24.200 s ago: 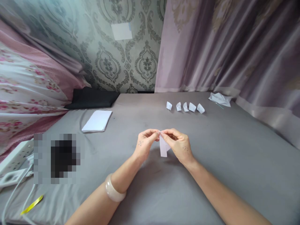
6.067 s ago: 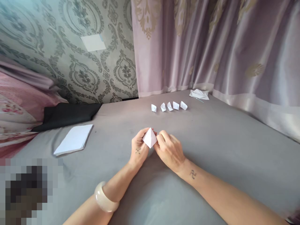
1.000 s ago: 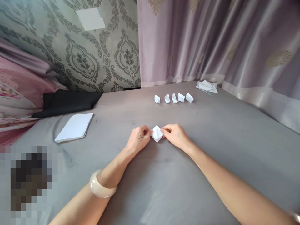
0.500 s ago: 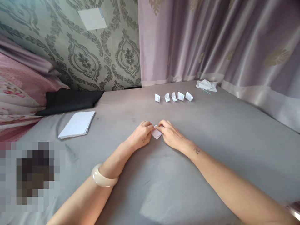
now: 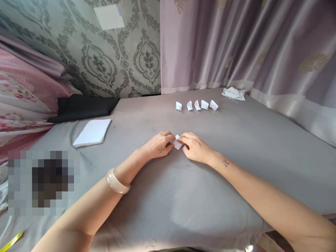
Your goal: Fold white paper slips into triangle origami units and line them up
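A small folded piece of white paper [image 5: 177,144] lies on the grey cloth between my two hands. My left hand [image 5: 162,145] pinches its left side, fingers closed. From the other side my right hand [image 5: 196,146] is closed on the paper's right edge, thumb and fingertips pressing near its top. The fingertips cover parts of the paper, so its full shape is hidden. Beyond the hands stands a row of several small folded white paper pieces [image 5: 204,104].
A stack of white paper [image 5: 92,132] lies at left, with a black cloth [image 5: 86,107] behind it. Loose white papers [image 5: 233,93] rest at the back right beside a thin blue strip. A yellow strip [image 5: 12,241] shows at the lower left. Curtains [image 5: 204,45] hang at the back.
The view has shifted slightly, bringing the yellow strip into sight. Both hands stay on the paper; their fingers have moved a little along its edges, and its top corner now shows between them.
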Tool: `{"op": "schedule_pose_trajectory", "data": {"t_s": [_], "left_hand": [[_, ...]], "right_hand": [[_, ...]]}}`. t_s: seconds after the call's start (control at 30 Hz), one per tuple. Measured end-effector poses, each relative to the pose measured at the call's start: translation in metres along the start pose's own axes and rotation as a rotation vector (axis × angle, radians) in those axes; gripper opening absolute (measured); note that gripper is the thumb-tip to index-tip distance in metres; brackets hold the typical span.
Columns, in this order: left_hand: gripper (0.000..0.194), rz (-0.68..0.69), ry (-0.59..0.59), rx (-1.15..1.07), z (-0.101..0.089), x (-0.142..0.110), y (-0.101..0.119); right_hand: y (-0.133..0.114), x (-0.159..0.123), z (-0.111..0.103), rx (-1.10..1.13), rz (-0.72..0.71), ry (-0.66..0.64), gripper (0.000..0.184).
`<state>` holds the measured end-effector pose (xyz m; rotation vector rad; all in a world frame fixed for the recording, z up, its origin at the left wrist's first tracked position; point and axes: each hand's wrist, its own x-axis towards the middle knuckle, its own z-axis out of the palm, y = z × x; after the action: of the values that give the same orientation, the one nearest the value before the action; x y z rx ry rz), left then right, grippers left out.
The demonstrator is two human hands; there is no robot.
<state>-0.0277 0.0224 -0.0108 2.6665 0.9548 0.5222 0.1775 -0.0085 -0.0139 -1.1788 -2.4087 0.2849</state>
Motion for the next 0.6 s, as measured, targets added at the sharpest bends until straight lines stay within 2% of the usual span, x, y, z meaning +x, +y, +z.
{"op": "schedule_pose_trajectory", "data": {"t_s": [0.17, 0.23, 0.33, 0.43, 0.6], "left_hand": [[0.018, -0.039, 0.068, -0.01, 0.005, -0.003, -0.004], [0.02, -0.044, 0.091, -0.02, 0.007, -0.005, -0.004], [0.028, -0.04, 0.094, -0.011, 0.008, -0.007, -0.004], [0.028, -0.057, 0.099, -0.027, 0.01, -0.008, -0.004], [0.017, -0.235, 0.136, -0.188, 0.009, -0.005, -0.001]], "right_hand": [[-0.004, -0.004, 0.0, 0.032, 0.051, 0.048, 0.023], [-0.004, -0.004, 0.001, 0.054, 0.071, 0.065, 0.019], [-0.002, -0.003, 0.004, 0.085, 0.101, 0.094, 0.02], [0.001, -0.001, 0.005, 0.114, 0.127, 0.11, 0.025], [0.006, -0.001, 0.003, 0.163, 0.228, 0.118, 0.023]]}}
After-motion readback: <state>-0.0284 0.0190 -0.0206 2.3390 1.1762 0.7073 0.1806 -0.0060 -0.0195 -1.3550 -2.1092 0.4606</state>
